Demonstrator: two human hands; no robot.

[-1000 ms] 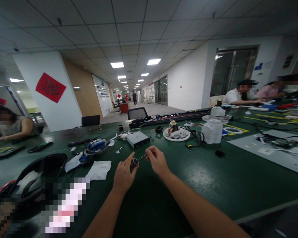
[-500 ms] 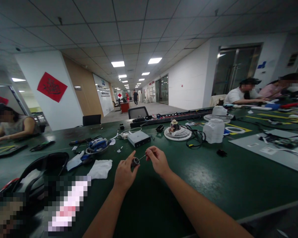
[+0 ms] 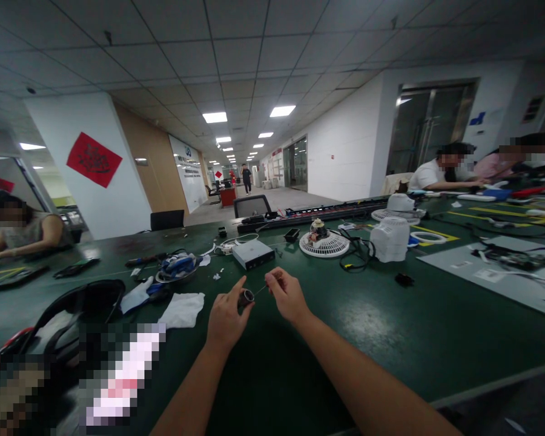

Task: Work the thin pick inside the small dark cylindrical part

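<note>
bench (image 3: pixel 390 327): dark green, long, ran the width of the view; carried everything below.
grey mat (image 3: pixel 495 275): lay flat on the bench at far right, with a circuit board and wires on it.
black bag (image 3: pixel 79 309): sat at the left near edge, open, handle arched up.
white fan housing (image 3: pixel 389 239): stood upright right of centre, just beside a tangle of black cable.
fan grille (image 3: pixel 324 244): white, round, lay flat left of the housing, a small motor on top of it.
silver box (image 3: pixel 253 254): lay flat beyond both hands, near centre.
white cloth (image 3: pixel 181 310): crumpled, on the bench left of the left hand, apart from it.
blue-and-white part (image 3: pixel 176 265): rested in a shallow dish, far left of the silver box.
left hand (image 3: pixel 226 320): raised above the bench, thumb and middle fingers pinched on the small spool, index finger pointed up.
right hand (image 3: pixel 287 295): raised, just beside the left, fingers closed, pinching the far end of the thin wire.
small spool (image 3: pixel 246 298): dark, cylindrical, in the left fingertips, between the two hands, above the bench.
thin wire (image 3: pixel 260 289): ran taut from the spool to the right fingertips; too fine to tell more.
</note>
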